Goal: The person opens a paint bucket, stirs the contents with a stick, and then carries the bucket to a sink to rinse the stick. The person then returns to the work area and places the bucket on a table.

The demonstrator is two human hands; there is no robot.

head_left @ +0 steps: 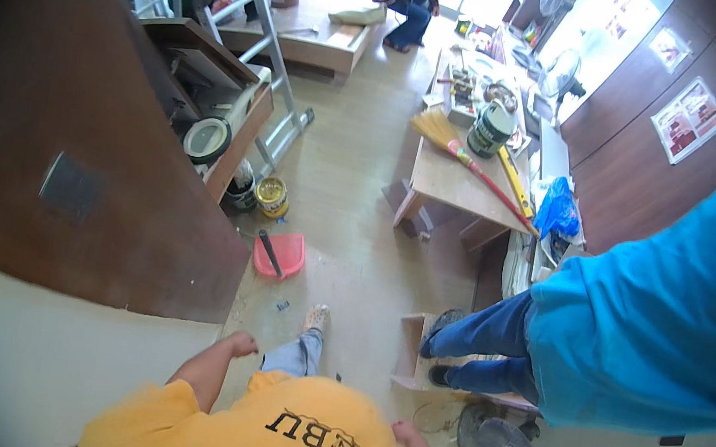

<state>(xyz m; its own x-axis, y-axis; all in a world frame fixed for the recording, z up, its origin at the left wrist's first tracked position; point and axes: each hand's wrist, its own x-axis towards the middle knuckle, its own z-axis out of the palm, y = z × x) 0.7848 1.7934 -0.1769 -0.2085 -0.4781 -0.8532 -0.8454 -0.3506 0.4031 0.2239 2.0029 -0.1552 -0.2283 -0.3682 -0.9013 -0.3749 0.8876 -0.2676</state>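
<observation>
My left hand (242, 345) hangs beside my left leg with its fingers curled in, and nothing shows in it. Nearest to it on the floor is a pink dustpan (280, 256) with a dark handle. My right hand (406, 433) is low by my right side, close to the edge of my yellow shirt; its fingers are too small and partly hidden to read. An electric fan (503, 445) stands to the right of that hand. Neither hand touches any tool.
A person in a blue shirt (643, 315) stands on a low wooden step (409, 349) at right. A workbench (467, 185) carries a broom (470, 166), yellow level (516, 183) and paint can (491, 130). A ladder (264, 49) and yellow can (271, 198) are left; two people are farther back.
</observation>
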